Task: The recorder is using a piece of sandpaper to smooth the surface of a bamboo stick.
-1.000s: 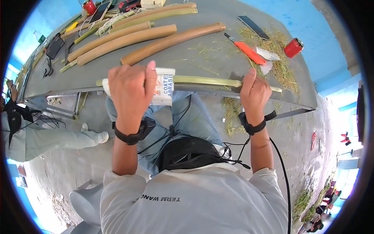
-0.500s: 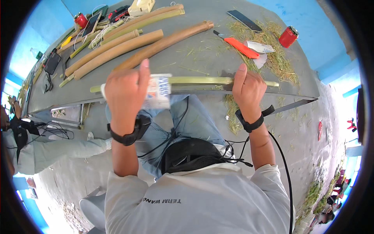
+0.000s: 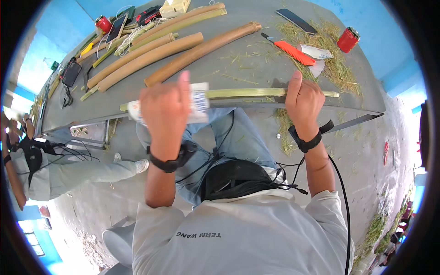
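A long green stalk (image 3: 247,93) lies along the near edge of the grey table (image 3: 256,68). My right hand (image 3: 303,101) grips it toward its right end. My left hand (image 3: 166,110) is closed on a white folded sheet (image 3: 199,101) with dark print, pressed around the stalk's left part. Both wrists wear black bands, and a black cable runs down from the right one.
Several thick tan stalks (image 3: 183,50) lie across the table's middle and far left. An orange-handled knife (image 3: 293,52), a red can (image 3: 347,39), crumpled paper and grass scraps sit at the right. A phone (image 3: 297,20), another red can (image 3: 103,23) and tools lie far back. A person (image 3: 32,165) stands at left.
My left hand with the white sheet has slid rightward along the green stalk, toward my right hand. My right hand has kept its grip in the same place.
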{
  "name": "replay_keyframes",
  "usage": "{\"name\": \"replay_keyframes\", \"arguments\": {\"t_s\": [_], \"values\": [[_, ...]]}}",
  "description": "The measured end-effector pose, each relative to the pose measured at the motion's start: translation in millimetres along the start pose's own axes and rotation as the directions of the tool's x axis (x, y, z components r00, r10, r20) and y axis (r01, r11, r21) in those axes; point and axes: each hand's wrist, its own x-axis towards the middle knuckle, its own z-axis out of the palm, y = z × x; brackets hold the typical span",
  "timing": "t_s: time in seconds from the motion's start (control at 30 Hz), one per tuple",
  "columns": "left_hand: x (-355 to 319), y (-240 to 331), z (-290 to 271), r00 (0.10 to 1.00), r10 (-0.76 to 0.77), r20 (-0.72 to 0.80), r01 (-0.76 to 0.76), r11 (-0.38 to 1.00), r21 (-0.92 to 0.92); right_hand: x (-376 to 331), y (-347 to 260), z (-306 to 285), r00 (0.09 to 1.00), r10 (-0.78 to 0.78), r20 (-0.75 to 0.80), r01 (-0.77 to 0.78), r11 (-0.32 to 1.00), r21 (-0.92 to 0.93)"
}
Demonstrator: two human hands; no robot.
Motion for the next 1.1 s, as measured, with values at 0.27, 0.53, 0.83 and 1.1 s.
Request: {"name": "replay_keyframes", "arguments": {"t_s": [0.27,0.53,0.83,1.1], "values": [[3,-38,-11,1.0,0.023,0.005,-0.023,0.999,-0.048,-1,0,1,1.0,-0.022,-0.019,0.022,1.0,0.0],[3,-9,0,1.0,0.027,0.014,-0.028,0.999,0.017,-2,3,-1,1.0,-0.02,0.003,0.02,0.999,-0.034],[-4,-66,-29,0.986,-0.151,0.07,0.155,0.986,-0.067,-2,2,-1,0.999,-0.042,-0.007,0.042,0.998,0.039],[6,-12,3,0.998,0.056,0.04,-0.052,0.995,-0.079,-3,-2,0,0.999,-0.034,-0.038,0.034,0.999,-0.01]]}}
